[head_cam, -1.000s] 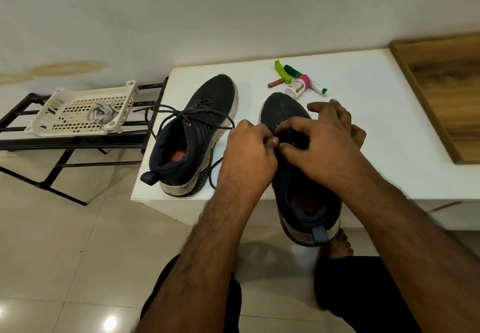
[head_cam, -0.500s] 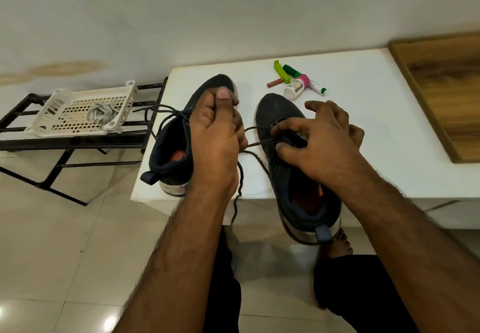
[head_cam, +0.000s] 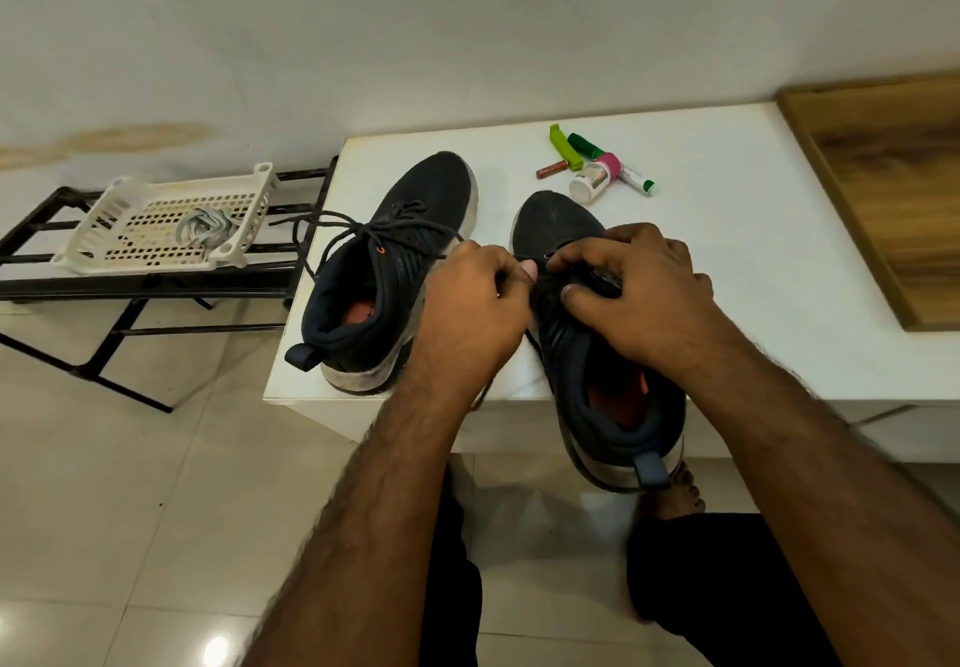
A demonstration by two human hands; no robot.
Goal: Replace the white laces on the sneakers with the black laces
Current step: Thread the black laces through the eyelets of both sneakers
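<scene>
Since the earlier frame, the left hand [head_cam: 475,313] has come back down from above the left sneaker [head_cam: 387,271] and now meets the right hand [head_cam: 636,292] over the right sneaker [head_cam: 605,370]. Left thumb and curled fingers pinch a black lace [head_cam: 519,256] at the throat of the right sneaker — the strand itself is mostly hidden. Right fingers are curled and grip the lacing area and tongue of the same shoe.

The right sneaker lies with its heel overhanging the front edge of the white table [head_cam: 753,261]. The left sneaker stands beside it, already threaded with a black lace, loose ends trailing left.

White laces [head_cam: 205,229] lie bundled in a white basket [head_cam: 156,255] on a black rack [head_cam: 130,297] — well apart from the shoes. Small bottle [head_cam: 589,183] and markers [head_cam: 608,159] sit near the table's far edge.
</scene>
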